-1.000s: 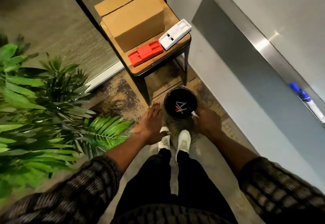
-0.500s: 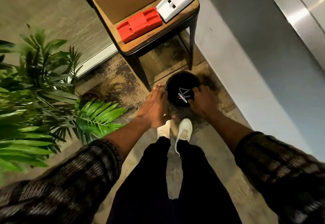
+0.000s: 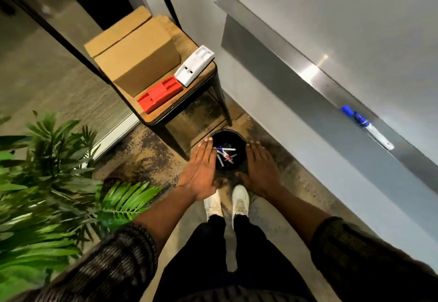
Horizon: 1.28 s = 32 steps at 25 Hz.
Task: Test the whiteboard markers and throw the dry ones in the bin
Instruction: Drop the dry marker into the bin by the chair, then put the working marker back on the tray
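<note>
Left hand [image 3: 201, 169] and right hand [image 3: 260, 169] are flanking the black bin [image 3: 227, 132] on the floor, fingers straight, gripping nothing. They are probably steadying it, though contact is unclear. Discarded markers [image 3: 225, 155] are lying inside. A blue-capped marker [image 3: 366, 126] is lying on the whiteboard tray [image 3: 308, 71], likely kept.

Your view is dim and soft: a glare spot burns on the metal ledge [image 3: 312, 71] right of the bin [image 3: 228, 133], plant leaves [image 3: 35, 206] left of it smear, and straight lines bow toward the edges.
</note>
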Tool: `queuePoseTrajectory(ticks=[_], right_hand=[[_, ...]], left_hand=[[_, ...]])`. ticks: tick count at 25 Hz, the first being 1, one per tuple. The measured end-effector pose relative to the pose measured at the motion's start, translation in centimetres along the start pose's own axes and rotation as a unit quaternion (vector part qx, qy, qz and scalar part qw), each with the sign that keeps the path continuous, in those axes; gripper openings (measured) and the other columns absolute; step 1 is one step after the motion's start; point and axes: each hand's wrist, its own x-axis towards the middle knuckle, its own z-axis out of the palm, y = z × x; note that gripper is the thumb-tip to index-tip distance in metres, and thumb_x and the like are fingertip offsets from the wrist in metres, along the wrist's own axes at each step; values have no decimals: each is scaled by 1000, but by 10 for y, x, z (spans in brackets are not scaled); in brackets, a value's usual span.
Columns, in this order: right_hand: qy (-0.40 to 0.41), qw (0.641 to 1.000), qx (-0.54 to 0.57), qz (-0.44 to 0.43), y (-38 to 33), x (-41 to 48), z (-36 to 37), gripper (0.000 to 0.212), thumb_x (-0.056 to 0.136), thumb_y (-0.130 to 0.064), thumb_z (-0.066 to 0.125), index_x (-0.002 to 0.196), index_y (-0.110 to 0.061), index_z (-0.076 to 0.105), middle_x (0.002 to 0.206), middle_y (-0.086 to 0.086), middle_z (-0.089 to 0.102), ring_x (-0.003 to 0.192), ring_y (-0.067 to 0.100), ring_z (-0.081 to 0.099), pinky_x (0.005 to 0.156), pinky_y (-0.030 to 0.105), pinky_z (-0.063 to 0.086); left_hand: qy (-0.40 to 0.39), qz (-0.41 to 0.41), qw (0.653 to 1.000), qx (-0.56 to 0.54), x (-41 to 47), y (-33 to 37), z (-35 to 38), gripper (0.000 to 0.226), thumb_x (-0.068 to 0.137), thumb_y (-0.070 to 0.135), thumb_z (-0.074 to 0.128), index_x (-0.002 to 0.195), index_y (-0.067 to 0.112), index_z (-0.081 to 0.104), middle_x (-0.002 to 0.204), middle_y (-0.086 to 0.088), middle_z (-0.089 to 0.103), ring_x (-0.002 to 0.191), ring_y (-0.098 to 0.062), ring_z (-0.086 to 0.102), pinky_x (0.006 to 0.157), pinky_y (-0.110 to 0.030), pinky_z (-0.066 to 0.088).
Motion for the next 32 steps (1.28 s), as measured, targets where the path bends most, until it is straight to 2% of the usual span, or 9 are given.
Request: queuePoseTrajectory(ticks=[3, 6, 10, 14, 17, 21, 26, 28, 32], right_hand=[[22, 999, 25, 29, 5, -25, -21, 95, 98, -59, 53, 164, -1, 17, 172, 21, 20, 161, 35, 14, 130, 45, 11], [36, 996, 45, 66, 10, -50, -37, 94, 98, -55, 56, 164, -1, 17, 172, 21, 18, 161, 35, 13, 130, 48, 12], [67, 988, 30, 139, 23, -80, -49, 90, 86, -50, 70, 153, 4, 43, 159, 26, 43, 151, 42, 40, 121, 53, 34], [127, 973, 34, 188, 35, -105, -57, 83, 84, -48, 70, 145, 6, 50, 150, 28, 54, 140, 45, 52, 114, 54, 47], [175, 955, 38, 236, 45, -122, -60, 87, 88, -52, 69, 150, 4, 45, 155, 26, 48, 146, 42, 46, 122, 51, 37], [203, 928, 78, 303, 57, -139, -70, 92, 86, -53, 75, 153, 2, 44, 159, 23, 46, 149, 40, 43, 122, 52, 38], [267, 907, 67, 320, 93, -152, -70, 80, 95, -52, 57, 146, 9, 51, 152, 30, 51, 144, 44, 48, 118, 54, 42], [279, 911, 50, 300, 113, -153, -72, 80, 97, -52, 59, 149, 9, 48, 155, 29, 48, 147, 43, 45, 123, 53, 36], [238, 919, 56, 310, 155, -149, -99, 88, 100, -61, 51, 162, -3, 28, 169, 19, 29, 158, 35, 27, 129, 44, 18]], left_hand=[[4, 37, 999, 28, -1, 14, -25, 114, 97, 81, 32, 170, 0, 1, 177, -24, -16, 166, -37, -16, 136, -51, 0], [7, 85, 995, 58, 0, 29, -42, 110, 99, 76, 39, 170, 0, 4, 176, -25, -16, 165, -38, -17, 136, -48, -7], [20, 157, 984, 83, 14, 54, -64, 108, 101, 74, 40, 170, 1, 3, 176, -23, -18, 165, -37, -20, 136, -50, -4], [42, 230, 963, 132, 37, 82, -91, 104, 103, 73, 35, 169, -3, 8, 177, -27, -9, 166, -40, -14, 136, -52, 0], [56, 272, 947, 164, 53, 101, -112, 103, 105, 73, 32, 169, -3, 6, 177, -27, -12, 166, -39, -14, 136, -52, 0], [59, 301, 935, 177, 67, 124, -128, 101, 106, 72, 33, 170, -1, 6, 177, -26, -13, 165, -38, -15, 134, -47, -12], [58, 322, 928, 175, 82, 160, -129, 102, 105, 73, 34, 170, 1, 4, 177, -24, -16, 165, -37, -18, 136, -49, -6], [67, 323, 927, 180, 92, 174, -134, 101, 106, 73, 32, 170, 1, 1, 176, -23, -18, 164, -37, -20, 135, -47, -9], [83, 297, 933, 185, 111, 206, -149, 99, 108, 70, 32, 170, 0, 0, 176, -23, -17, 165, -37, -19, 128, -43, -18]])
